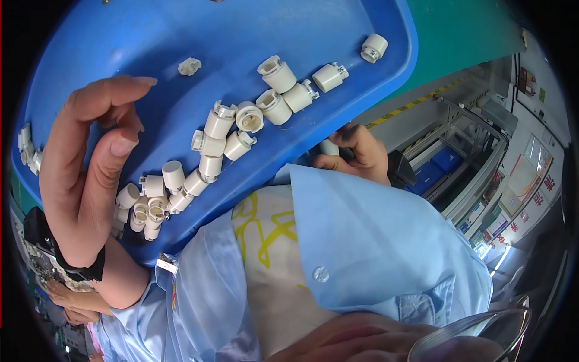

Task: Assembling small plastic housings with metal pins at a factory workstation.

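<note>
My left hand (90, 163) is raised over the left part of a blue tray (289, 24). Its fingers are curved, with a gap between thumb and forefinger and nothing visible in them. Just right of the fingertips lies a small, irregular white plastic piece (189, 66). White cylindrical plastic sockets (211, 167) with notched ends lie in a loose diagonal line along the tray's near side. Low at the tray's right edge, my right hand (365, 155) is closed around a white socket (329, 148), mostly hidden by the fingers and sleeve.
More white sockets (27, 145) sit at the tray's far left. A lone white socket (374, 48) lies by the right corner. Green table surface (464, 36) shows beyond the tray. At the lower left are another person's hands (72, 300). Metal racking (470, 139) stands on the right.
</note>
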`<state>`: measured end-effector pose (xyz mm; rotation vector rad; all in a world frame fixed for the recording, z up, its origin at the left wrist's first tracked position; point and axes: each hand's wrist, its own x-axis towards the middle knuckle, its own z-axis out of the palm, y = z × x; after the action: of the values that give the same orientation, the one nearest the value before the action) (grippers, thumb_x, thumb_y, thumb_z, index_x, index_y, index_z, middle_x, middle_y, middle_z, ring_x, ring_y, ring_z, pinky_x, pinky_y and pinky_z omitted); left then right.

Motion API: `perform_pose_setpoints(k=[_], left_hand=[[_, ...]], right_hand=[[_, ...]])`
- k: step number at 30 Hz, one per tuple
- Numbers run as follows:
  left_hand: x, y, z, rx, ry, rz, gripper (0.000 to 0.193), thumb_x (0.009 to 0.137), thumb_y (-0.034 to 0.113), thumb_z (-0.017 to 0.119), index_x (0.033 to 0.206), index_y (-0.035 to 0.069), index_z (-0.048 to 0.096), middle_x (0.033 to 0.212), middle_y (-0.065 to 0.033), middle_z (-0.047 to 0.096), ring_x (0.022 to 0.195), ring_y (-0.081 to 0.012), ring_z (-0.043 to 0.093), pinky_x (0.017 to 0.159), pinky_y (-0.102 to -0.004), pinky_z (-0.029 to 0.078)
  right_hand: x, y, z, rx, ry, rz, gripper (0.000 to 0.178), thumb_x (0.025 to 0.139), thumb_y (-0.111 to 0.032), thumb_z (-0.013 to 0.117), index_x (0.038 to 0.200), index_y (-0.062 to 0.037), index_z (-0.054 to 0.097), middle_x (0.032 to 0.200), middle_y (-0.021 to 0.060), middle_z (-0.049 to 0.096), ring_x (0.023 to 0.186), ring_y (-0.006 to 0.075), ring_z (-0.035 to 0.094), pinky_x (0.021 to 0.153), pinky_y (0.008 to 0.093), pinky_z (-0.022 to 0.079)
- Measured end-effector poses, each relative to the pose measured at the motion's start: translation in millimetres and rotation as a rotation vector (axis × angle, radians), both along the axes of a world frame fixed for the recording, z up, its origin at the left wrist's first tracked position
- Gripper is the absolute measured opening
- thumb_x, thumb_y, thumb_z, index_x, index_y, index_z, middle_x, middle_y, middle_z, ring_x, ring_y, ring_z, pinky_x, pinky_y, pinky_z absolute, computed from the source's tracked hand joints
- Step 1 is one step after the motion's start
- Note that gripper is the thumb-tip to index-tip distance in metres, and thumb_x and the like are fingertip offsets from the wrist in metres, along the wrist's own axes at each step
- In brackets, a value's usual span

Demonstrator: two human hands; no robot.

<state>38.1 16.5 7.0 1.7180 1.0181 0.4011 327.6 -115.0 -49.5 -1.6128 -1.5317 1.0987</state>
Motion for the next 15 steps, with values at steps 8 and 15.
perform_pose_setpoints(k=[8,15], left_hand=[[0,-3,17,0.062,0.004,-0.049,0.032,0.088,0.02,0.05,0.109,-0.004,0.05,0.087,-0.0063,0.048,0.079,-0.0143,0.046,0.075,-0.0246,0.037],[3,2,5,0.16,0.066,-0.023,0.028,0.09,0.02,0.049,0.11,0.001,0.052,0.086,-0.0027,0.048,0.08,-0.0109,0.046,0.076,-0.021,0.038]], right_hand=[[4,11,7,0.175,-0.117,0.215,0.034,0.066,-0.012,0.077,0.077,-0.0015,0.046,0.067,0.007,0.054,0.051,0.0102,0.047,0.046,0.0258,0.038],[10,-7,-11,-0.126,0.581,-0.03,0.043,0.073,-0.02,0.073,0.101,-0.0032,0.044,0.095,0.0122,0.058,0.086,0.0181,0.057,0.072,0.0288,0.045]])
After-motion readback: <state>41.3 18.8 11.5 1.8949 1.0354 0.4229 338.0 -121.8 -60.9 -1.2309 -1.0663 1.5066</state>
